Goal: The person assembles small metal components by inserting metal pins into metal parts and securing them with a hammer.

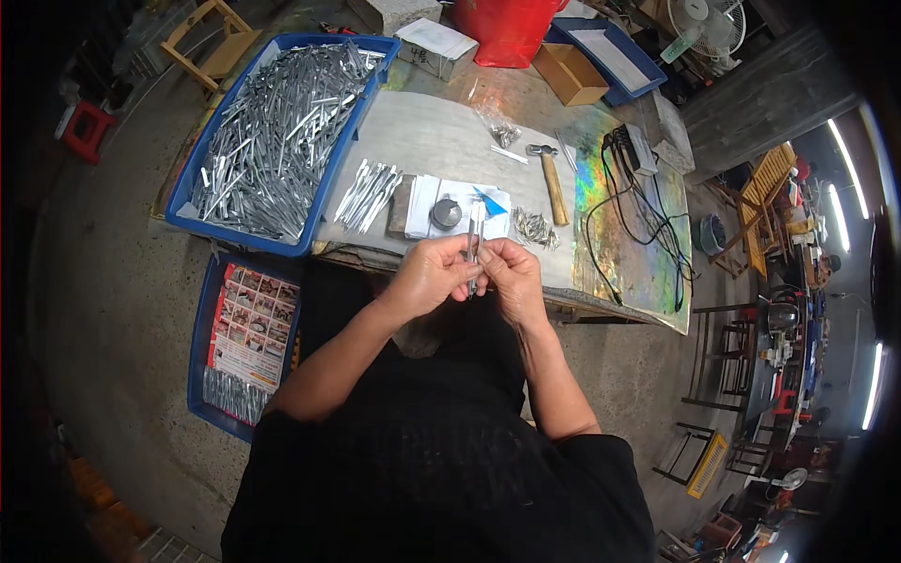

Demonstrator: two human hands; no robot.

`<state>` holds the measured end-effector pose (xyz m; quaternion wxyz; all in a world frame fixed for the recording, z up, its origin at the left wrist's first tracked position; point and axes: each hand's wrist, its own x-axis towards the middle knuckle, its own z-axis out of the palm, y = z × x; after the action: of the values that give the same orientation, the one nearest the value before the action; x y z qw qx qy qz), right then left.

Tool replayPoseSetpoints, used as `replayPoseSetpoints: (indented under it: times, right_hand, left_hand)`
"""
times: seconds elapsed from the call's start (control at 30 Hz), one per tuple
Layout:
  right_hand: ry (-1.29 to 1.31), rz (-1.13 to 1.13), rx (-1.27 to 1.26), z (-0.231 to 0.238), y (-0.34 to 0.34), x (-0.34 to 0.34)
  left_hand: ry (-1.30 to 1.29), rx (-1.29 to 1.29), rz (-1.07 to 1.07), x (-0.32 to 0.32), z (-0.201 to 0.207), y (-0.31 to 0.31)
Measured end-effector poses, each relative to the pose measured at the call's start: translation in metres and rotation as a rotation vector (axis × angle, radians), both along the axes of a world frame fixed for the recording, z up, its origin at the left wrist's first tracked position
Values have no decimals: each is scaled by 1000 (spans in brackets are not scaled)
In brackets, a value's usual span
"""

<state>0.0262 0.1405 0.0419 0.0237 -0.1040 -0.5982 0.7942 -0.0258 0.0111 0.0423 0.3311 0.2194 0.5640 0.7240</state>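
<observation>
At the table's near edge, my left hand (432, 276) and my right hand (514, 278) meet, fingertips pinched around a slim silver metal strip (474, 239). The strip points away from me; fingers cover its lower part. Just beyond, a round dark grey lump or lid (446, 213) sits on white paper (422, 199), beside a small blue piece (490, 203). A pile of small metal pieces (535, 228) lies to the right of my hands. On the left, a loose group of similar metal strips (368, 196) rests on the grey sheet (413, 122).
A blue tray (319, 202) heaped with metal strips stands at the left. Below it, a second blue tray (199, 347) holds printed sheets and more strips. A hammer (553, 183), black cables (615, 192), a cardboard box (571, 75) and a red bag (502, 28) occupy the table's right and back.
</observation>
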Motion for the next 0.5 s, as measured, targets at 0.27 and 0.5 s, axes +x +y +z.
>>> replayPoseSetpoints:
  times: [0.27, 0.5]
  right_hand:
    - [50, 5, -34, 0, 5, -5]
    - [72, 4, -32, 1, 8, -5]
  left_hand:
    - [79, -31, -29, -7, 2, 4]
    - [88, -21, -21, -5, 6, 6]
